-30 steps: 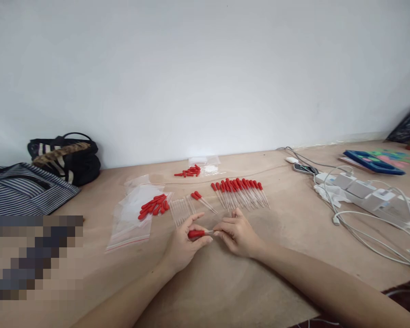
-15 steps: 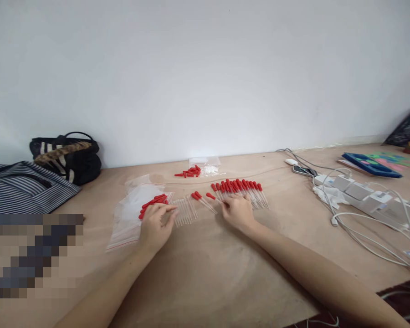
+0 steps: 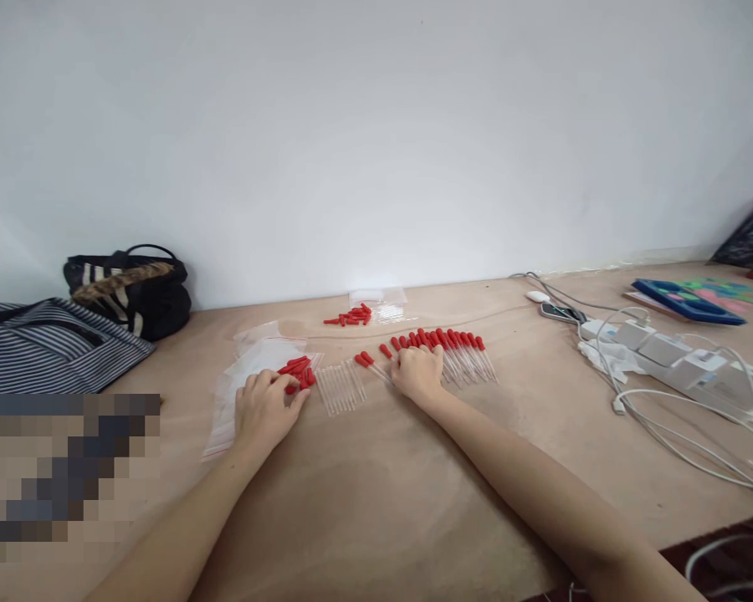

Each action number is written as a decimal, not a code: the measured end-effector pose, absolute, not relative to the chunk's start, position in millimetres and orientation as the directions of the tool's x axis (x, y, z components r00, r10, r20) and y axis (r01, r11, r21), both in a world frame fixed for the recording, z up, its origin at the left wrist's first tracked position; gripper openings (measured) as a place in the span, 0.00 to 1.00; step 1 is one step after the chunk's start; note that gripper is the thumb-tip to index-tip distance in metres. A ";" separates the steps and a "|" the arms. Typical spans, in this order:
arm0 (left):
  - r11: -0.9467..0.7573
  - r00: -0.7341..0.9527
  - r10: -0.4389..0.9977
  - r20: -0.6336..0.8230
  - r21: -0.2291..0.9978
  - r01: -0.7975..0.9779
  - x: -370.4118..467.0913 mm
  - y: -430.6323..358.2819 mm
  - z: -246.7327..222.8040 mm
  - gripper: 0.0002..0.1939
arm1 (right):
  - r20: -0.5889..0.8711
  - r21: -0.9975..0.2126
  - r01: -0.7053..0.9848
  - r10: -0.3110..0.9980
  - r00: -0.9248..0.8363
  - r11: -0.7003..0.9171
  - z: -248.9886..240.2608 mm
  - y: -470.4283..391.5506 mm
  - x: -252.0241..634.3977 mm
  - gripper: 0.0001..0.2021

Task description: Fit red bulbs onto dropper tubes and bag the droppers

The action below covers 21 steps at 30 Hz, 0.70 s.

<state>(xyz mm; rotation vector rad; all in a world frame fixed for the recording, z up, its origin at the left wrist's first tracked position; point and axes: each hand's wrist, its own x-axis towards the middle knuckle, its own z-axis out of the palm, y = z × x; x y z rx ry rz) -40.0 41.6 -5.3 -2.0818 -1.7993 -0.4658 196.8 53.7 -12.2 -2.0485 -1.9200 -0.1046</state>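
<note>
My left hand (image 3: 264, 411) rests over the plastic bags (image 3: 257, 349), its thumb and fingers apart at the edge of a pile of red rubber bulbs (image 3: 299, 372). Several clear glass tubes (image 3: 340, 389) lie side by side to the right of that pile. My right hand (image 3: 417, 372) is closed near the left end of a row of droppers with red bulbs (image 3: 452, 341); what its fingers hold, if anything, is hidden. Two droppers (image 3: 364, 359) lie slanted between the tubes and my right hand, with another red bulb (image 3: 385, 351) beside its fingers.
More red bulbs (image 3: 353, 316) and a shiny clear bag (image 3: 380, 305) lie near the wall. Black and striped bags (image 3: 144, 293) stand at the left. A power strip with chargers (image 3: 671, 355), white cables and a blue tray (image 3: 687, 301) are at the right.
My left hand has drawn back left from the tubes to the red bulbs, and its fingers spread. My right hand has shifted slightly left and up, and its fingers are more curled. The view has moved slightly.
</note>
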 end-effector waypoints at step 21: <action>-0.585 0.433 0.654 0.620 0.053 0.809 -27.4 31.0 4.6 0.08 | 0.029 -0.341 0.940 0.999 0.042 -0.029 3.7 59.8 132.0 0.11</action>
